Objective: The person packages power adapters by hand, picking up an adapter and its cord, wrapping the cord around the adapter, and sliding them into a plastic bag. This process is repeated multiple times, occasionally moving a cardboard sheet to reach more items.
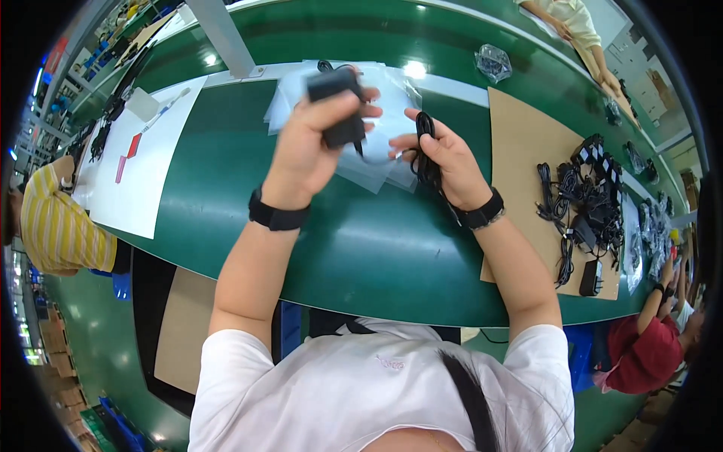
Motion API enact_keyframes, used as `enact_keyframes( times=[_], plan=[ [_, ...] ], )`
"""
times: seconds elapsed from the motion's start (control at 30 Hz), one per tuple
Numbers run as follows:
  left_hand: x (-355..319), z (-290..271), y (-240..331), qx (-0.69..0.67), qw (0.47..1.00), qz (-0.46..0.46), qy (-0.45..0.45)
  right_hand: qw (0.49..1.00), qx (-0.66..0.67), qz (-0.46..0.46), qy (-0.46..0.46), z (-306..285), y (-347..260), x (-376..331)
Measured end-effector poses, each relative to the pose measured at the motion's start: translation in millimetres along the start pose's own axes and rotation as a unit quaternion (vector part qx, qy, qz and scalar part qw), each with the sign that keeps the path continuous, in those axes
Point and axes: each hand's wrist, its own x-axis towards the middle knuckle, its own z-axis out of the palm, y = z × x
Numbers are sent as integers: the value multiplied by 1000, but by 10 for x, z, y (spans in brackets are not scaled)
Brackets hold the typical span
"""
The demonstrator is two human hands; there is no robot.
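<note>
My left hand point(312, 139) is raised above the green table point(226, 188) and grips a black power adapter point(335, 105), fingers wrapped round its body. My right hand point(444, 162) holds the adapter's coiled black cable point(425, 154) bunched in the fingers, close beside the left hand. Under both hands lies a stack of clear plastic bags point(384, 90). Each wrist wears a black band.
A brown cardboard sheet point(520, 151) at the right carries a pile of black adapters and cables point(587, 203). White paper sheet point(147, 162) lies at the left. A person in a striped yellow shirt point(56, 226) sits left, another in red point(648, 350) right. A bagged item point(493, 62) lies far back.
</note>
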Motion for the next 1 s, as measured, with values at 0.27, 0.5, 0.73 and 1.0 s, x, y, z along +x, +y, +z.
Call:
enact_keyframes(
  times=[0.27, 0.5, 0.73, 1.0],
  plan=[
    [-205, 112, -595, 64, 993, -75, 71, 998, -46, -40, -9, 140, 243, -57],
    [-267, 35, -724, 145, 987, -54, 52, 970, -232, -48, -52, 94, 401, -99],
    [-286, 99, -607, 191, 980, 13, 51, 953, -274, -117, -45, 213, 319, -76],
    [-247, -17, -475, 160, 965, 202, 42, 958, 126, 254, 47, 207, 137, -136]
  ],
)
